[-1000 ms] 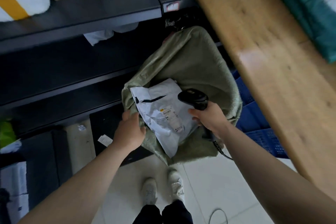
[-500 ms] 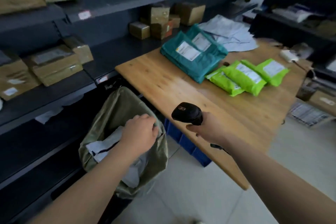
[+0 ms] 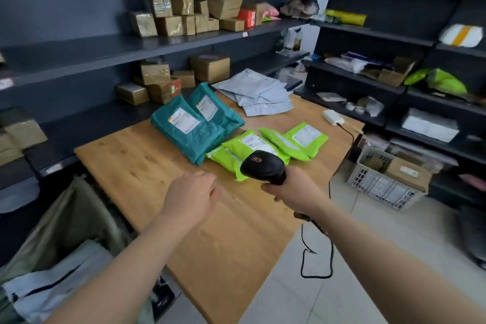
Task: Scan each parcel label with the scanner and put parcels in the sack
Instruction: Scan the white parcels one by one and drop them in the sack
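The person is standing at the near corner of the bench (image 3: pixel 136 160). The left hand (image 3: pixel 192 194) is hovering just above the wood, fingers loose and holding nothing. The right hand (image 3: pixel 294 192) is gripping the black scanner (image 3: pixel 263 166) by its handle, with the nose pointing toward twelve o'clock. There the lime-green parcels (image 3: pixel 273 139) are lying overlapped, labels up. The teal parcels (image 3: pixel 189 129) are sitting at eleven o'clock from the scanner, one leaning on the other, with grey mailers (image 3: pixel 260 95) fanned out beyond them. The sack (image 3: pixel 65 218) is slumping at seven o'clock, just beside the bench's left edge, and a white parcel (image 3: pixel 52 279) is lying in its mouth.

To my eye the free hand is heading for a green parcel, and that is where trouble could start. The bags are overlapping and their labels are sitting close together, so the beam might read a neighbour's code instead. They look like slick plastic, so a one-handed pinch could let one slide off. The scanner's cable (image 3: pixel 302 258) is hanging in a loop off the bench's near edge, and a swing toward the sack could snag it. The sack's mouth is sagging, so a careless drop could miss.
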